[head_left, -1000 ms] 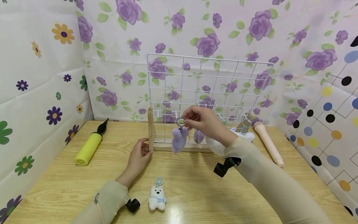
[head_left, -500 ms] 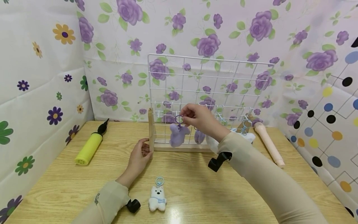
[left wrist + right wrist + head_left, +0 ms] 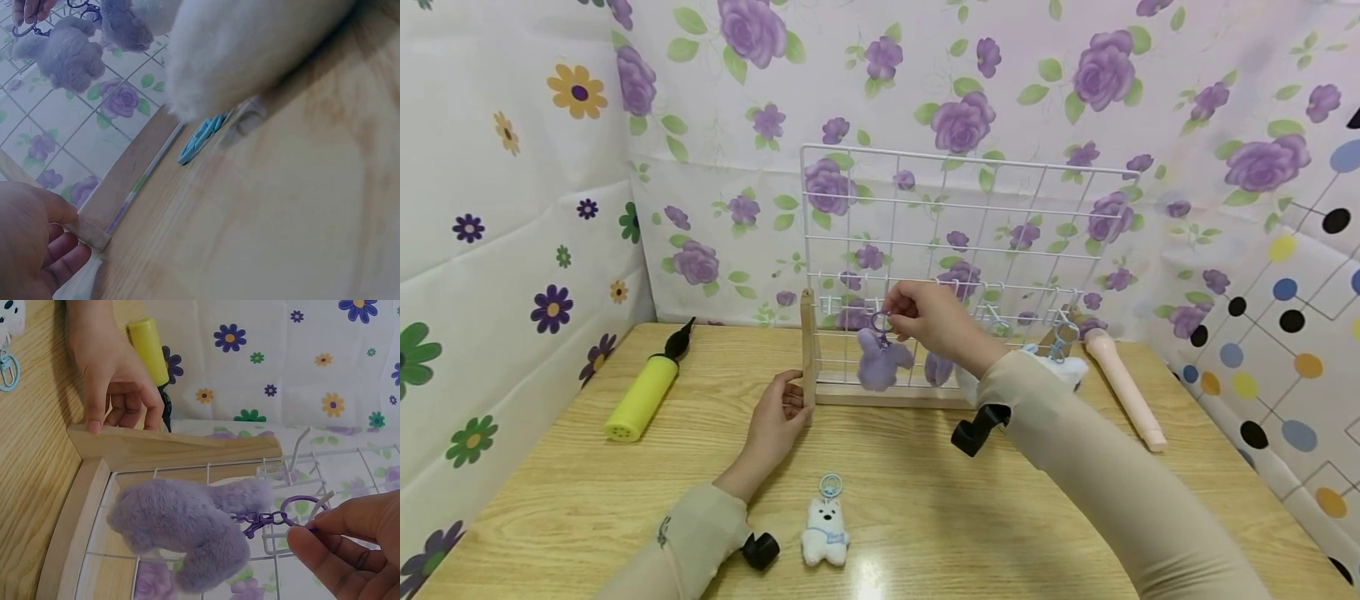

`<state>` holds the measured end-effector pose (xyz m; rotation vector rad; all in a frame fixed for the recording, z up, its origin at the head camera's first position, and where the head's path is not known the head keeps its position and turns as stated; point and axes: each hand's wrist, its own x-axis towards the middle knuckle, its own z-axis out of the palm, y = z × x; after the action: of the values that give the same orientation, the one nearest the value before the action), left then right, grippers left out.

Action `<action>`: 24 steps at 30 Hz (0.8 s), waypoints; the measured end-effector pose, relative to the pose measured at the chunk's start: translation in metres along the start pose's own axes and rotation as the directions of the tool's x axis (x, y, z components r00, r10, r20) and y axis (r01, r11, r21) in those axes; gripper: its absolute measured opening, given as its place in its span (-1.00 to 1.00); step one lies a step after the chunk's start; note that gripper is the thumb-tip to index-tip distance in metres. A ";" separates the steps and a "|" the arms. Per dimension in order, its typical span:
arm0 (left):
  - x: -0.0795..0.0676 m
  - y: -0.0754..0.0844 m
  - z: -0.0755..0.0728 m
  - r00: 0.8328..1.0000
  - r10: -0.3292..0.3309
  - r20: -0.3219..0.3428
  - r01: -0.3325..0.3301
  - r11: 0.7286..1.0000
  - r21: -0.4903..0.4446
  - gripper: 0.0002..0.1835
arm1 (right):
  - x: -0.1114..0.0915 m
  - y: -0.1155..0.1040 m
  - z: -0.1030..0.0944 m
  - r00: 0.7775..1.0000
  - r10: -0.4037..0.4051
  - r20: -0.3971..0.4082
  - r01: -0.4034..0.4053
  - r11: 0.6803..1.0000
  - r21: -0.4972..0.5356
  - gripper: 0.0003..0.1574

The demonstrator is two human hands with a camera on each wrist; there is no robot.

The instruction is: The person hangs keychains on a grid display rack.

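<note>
My right hand (image 3: 932, 321) pinches the purple ring (image 3: 304, 498) of a lilac plush keychain (image 3: 181, 515) by its edge. The plush dangles in front of a white wire grid rack (image 3: 955, 206). In the right wrist view, a white hook tip (image 3: 322, 501) overlaps the ring beside my fingertips. Low on the rack's left wooden post (image 3: 181, 445), my left hand (image 3: 778, 417) holds on with thumb and bent fingers. A white plush dog keychain (image 3: 825, 533) with a blue ring lies on the table before me; its fur fills the top of the left wrist view.
Another lilac plush (image 3: 937, 368) and a white plush (image 3: 1063, 368) with blue clasps hang farther right, partly behind my right arm. A yellow hand pump (image 3: 643, 398) lies at left. The pale pink tube (image 3: 1123, 387) lies right of the rack.
My right hand has shifted slightly left, bringing the lilac plush a little higher. The plush has turned and tilted. My left hand stays at the wooden post.
</note>
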<state>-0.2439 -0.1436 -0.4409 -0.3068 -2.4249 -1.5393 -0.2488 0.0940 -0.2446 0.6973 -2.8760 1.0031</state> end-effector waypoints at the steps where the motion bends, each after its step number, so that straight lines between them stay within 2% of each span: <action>1: 0.000 0.000 0.000 1.000 0.004 -0.001 -0.004 1.000 -0.001 -0.42 | 0.000 0.000 0.000 1.000 0.003 0.001 -0.003 1.000 0.002 -0.91; 15: 0.000 0.000 0.000 1.000 -0.011 -0.001 0.011 1.000 0.002 -0.41 | 0.002 -0.004 0.003 1.000 0.022 -0.011 -0.023 0.999 -0.027 -0.89; 24: 0.000 -0.001 0.000 1.000 0.001 0.001 -0.001 1.000 -0.005 -0.42 | -0.009 -0.005 -0.005 0.994 -0.031 -0.106 0.031 1.000 -0.003 -0.83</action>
<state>-0.2447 -0.1443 -0.4420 -0.3093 -2.4220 -1.5452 -0.2390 0.0970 -0.2387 0.6651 -2.7662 1.0020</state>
